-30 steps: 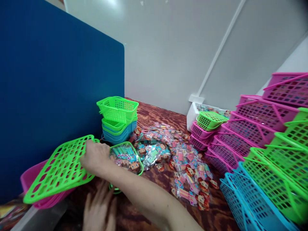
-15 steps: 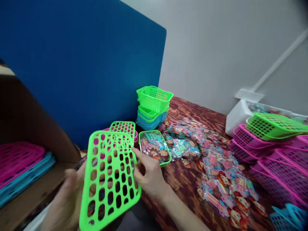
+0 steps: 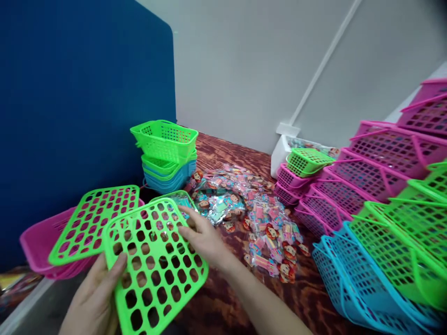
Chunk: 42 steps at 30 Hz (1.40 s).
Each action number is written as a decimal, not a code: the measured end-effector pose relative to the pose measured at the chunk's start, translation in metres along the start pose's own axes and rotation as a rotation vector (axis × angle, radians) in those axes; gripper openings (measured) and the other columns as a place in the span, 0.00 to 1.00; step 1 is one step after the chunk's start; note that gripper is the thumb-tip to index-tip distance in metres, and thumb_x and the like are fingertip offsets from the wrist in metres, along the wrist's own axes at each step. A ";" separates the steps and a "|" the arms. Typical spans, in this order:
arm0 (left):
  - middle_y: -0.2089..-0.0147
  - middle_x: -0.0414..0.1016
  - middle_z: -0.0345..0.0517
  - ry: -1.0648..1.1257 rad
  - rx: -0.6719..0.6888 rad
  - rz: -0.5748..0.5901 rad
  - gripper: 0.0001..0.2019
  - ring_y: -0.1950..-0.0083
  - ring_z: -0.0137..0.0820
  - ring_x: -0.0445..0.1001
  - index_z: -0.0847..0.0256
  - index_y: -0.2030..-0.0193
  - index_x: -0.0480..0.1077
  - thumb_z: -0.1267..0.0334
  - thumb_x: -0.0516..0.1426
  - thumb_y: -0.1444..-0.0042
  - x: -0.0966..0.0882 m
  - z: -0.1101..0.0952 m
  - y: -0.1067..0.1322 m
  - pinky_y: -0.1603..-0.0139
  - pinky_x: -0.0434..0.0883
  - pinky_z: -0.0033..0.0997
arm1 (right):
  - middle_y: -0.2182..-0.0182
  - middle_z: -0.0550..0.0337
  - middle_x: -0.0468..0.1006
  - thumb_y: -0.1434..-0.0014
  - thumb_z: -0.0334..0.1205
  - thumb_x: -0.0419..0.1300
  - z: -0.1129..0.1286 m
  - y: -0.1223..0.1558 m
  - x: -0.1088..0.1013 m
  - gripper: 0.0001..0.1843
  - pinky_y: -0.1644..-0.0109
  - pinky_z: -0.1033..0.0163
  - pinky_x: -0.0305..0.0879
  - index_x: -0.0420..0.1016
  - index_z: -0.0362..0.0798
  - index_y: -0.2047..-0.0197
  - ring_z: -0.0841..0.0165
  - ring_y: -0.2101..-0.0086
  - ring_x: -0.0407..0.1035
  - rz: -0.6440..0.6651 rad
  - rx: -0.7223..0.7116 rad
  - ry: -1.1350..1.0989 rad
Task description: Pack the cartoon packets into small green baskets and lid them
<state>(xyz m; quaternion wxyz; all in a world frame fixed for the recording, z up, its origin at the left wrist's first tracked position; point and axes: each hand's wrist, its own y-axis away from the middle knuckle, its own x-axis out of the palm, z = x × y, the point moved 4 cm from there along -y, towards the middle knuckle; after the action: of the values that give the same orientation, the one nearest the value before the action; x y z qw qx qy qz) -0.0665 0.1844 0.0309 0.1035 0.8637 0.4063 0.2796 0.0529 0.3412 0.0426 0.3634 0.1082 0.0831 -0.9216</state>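
A flat green perforated basket lid (image 3: 159, 253) is held up in front of me, tilted toward me. My left hand (image 3: 96, 293) grips its left edge, thumb on the near face. My right hand (image 3: 204, 237) holds its upper right edge, with the fingertips partly behind the plastic. Beyond it to the left, another green lid (image 3: 99, 216) rests across a pink basket (image 3: 38, 242). Partly covered by the held lid is a green basket (image 3: 181, 194) containing bagged items.
Green and blue baskets (image 3: 167, 158) are stacked against the blue partition (image 3: 87, 93). Small plastic packets (image 3: 260, 223) lie spread over the brown-patterned table (image 3: 223, 293). Rows of pink baskets (image 3: 377, 167), green baskets (image 3: 394, 242) and blue baskets (image 3: 363, 279) stand on the right.
My view has swung right, and the shelf with pink and blue lids has left the picture. My left hand now closes on the lid's left edge; my right hand stays on its right side.
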 end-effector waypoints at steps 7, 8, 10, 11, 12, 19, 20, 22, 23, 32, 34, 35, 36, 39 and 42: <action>0.70 0.75 0.39 -0.730 0.519 -0.098 0.32 0.66 0.35 0.76 0.63 0.37 0.63 0.47 0.58 0.44 0.017 0.000 -0.048 0.64 0.71 0.31 | 0.64 0.59 0.79 0.42 0.39 0.54 -0.019 -0.039 -0.036 0.24 0.61 0.62 0.66 0.73 0.49 0.42 0.67 0.67 0.70 -0.062 -0.005 0.299; 0.72 0.72 0.38 -0.885 0.558 -0.135 0.30 0.68 0.35 0.75 0.64 0.37 0.64 0.48 0.56 0.41 0.018 -0.002 -0.054 0.65 0.69 0.31 | 0.62 0.58 0.80 0.41 0.39 0.54 -0.023 -0.047 -0.037 0.24 0.59 0.61 0.66 0.74 0.50 0.42 0.65 0.65 0.71 -0.066 -0.012 0.365; 0.72 0.72 0.39 -1.147 0.575 -0.207 0.26 0.69 0.35 0.74 0.63 0.37 0.64 0.53 0.53 0.38 0.022 -0.008 -0.062 0.65 0.66 0.31 | 0.58 0.55 0.80 0.41 0.38 0.53 -0.029 -0.060 -0.036 0.24 0.55 0.60 0.66 0.74 0.50 0.42 0.64 0.61 0.72 -0.092 -0.046 0.515; 0.70 0.74 0.41 -1.248 0.560 -0.230 0.24 0.67 0.36 0.75 0.62 0.36 0.64 0.55 0.52 0.36 0.025 -0.011 -0.065 0.65 0.65 0.32 | 0.56 0.54 0.79 0.41 0.37 0.52 -0.032 -0.067 -0.035 0.25 0.54 0.60 0.66 0.74 0.50 0.41 0.63 0.60 0.72 -0.104 -0.058 0.591; 0.68 0.76 0.44 -1.333 0.541 -0.245 0.23 0.65 0.38 0.76 0.62 0.36 0.64 0.57 0.52 0.36 0.029 -0.014 -0.067 0.63 0.65 0.33 | 0.54 0.53 0.79 0.41 0.36 0.52 -0.035 -0.073 -0.034 0.26 0.53 0.61 0.66 0.73 0.50 0.41 0.63 0.58 0.72 -0.110 -0.061 0.658; 0.53 0.79 0.55 -1.599 0.572 -0.259 0.19 0.55 0.43 0.79 0.61 0.38 0.65 0.59 0.49 0.32 0.049 -0.009 -0.069 0.59 0.67 0.36 | 0.52 0.50 0.79 0.41 0.33 0.50 -0.056 -0.107 -0.027 0.27 0.50 0.62 0.65 0.73 0.47 0.40 0.61 0.53 0.73 -0.092 -0.026 0.768; 0.52 0.79 0.55 -1.610 0.565 -0.255 0.19 0.55 0.43 0.79 0.61 0.38 0.65 0.59 0.49 0.32 0.049 -0.007 -0.070 0.58 0.68 0.36 | 0.51 0.48 0.78 0.41 0.32 0.50 -0.060 -0.110 -0.025 0.27 0.49 0.62 0.64 0.72 0.46 0.40 0.61 0.53 0.73 -0.090 -0.028 0.770; 0.52 0.78 0.56 -1.613 0.550 -0.239 0.20 0.54 0.44 0.78 0.63 0.37 0.64 0.60 0.49 0.33 0.048 -0.002 -0.071 0.57 0.68 0.36 | 0.51 0.47 0.78 0.42 0.31 0.49 -0.065 -0.114 -0.022 0.28 0.48 0.62 0.64 0.71 0.44 0.39 0.61 0.51 0.72 -0.077 -0.036 0.773; 0.52 0.78 0.56 -1.602 0.552 -0.232 0.20 0.53 0.44 0.78 0.63 0.36 0.63 0.61 0.49 0.33 0.048 0.000 -0.071 0.56 0.69 0.36 | 0.50 0.47 0.77 0.42 0.30 0.49 -0.066 -0.115 -0.020 0.29 0.47 0.63 0.63 0.71 0.44 0.39 0.62 0.51 0.72 -0.067 -0.042 0.772; 0.51 0.67 0.51 -1.272 0.621 -0.154 0.17 0.55 0.36 0.76 0.61 0.44 0.68 0.68 0.46 0.36 0.032 0.032 -0.048 0.53 0.71 0.35 | 0.48 0.44 0.74 0.42 0.30 0.48 -0.063 -0.064 -0.019 0.27 0.48 0.57 0.66 0.68 0.41 0.40 0.57 0.52 0.72 -0.067 -0.078 0.840; 0.52 0.67 0.50 -1.179 0.616 -0.087 0.16 0.53 0.36 0.75 0.60 0.45 0.69 0.67 0.47 0.37 0.024 0.041 -0.032 0.51 0.72 0.36 | 0.50 0.45 0.74 0.42 0.30 0.47 -0.064 -0.035 -0.020 0.26 0.51 0.56 0.67 0.68 0.41 0.41 0.57 0.55 0.72 -0.106 -0.092 0.913; 0.51 0.68 0.49 -1.141 0.599 -0.049 0.16 0.52 0.36 0.75 0.59 0.45 0.69 0.67 0.48 0.37 0.021 0.045 -0.025 0.50 0.72 0.36 | 0.52 0.45 0.75 0.42 0.29 0.47 -0.065 -0.020 -0.021 0.25 0.53 0.55 0.68 0.68 0.41 0.42 0.57 0.56 0.72 -0.131 -0.094 0.957; 0.50 0.68 0.50 -1.111 0.579 -0.016 0.16 0.50 0.37 0.74 0.59 0.46 0.69 0.66 0.49 0.38 0.019 0.048 -0.018 0.49 0.72 0.37 | 0.52 0.44 0.75 0.42 0.29 0.47 -0.066 -0.007 -0.022 0.25 0.53 0.54 0.68 0.69 0.41 0.42 0.55 0.55 0.72 -0.159 -0.097 1.001; 0.40 0.66 0.52 -1.053 0.553 0.029 0.17 0.40 0.39 0.70 0.58 0.45 0.69 0.66 0.50 0.40 0.014 0.053 -0.005 0.41 0.69 0.40 | 0.42 0.37 0.70 0.41 0.26 0.45 -0.067 0.018 -0.020 0.27 0.45 0.49 0.66 0.68 0.36 0.41 0.51 0.43 0.65 -0.197 -0.186 1.105; 0.33 0.64 0.53 -1.009 0.559 0.060 0.22 0.32 0.40 0.63 0.60 0.38 0.64 0.66 0.49 0.39 0.011 0.059 -0.005 0.32 0.61 0.44 | 0.34 0.43 0.62 0.42 0.21 0.42 -0.068 0.020 -0.011 0.32 0.36 0.48 0.59 0.64 0.37 0.35 0.55 0.34 0.52 -0.081 -0.346 1.090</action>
<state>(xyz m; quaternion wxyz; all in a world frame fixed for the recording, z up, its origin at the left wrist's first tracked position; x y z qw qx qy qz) -0.0308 0.1985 -0.0156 0.0445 0.8959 0.3405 -0.2820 0.0845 0.3497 -0.0210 0.2450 0.5037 0.4120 -0.7187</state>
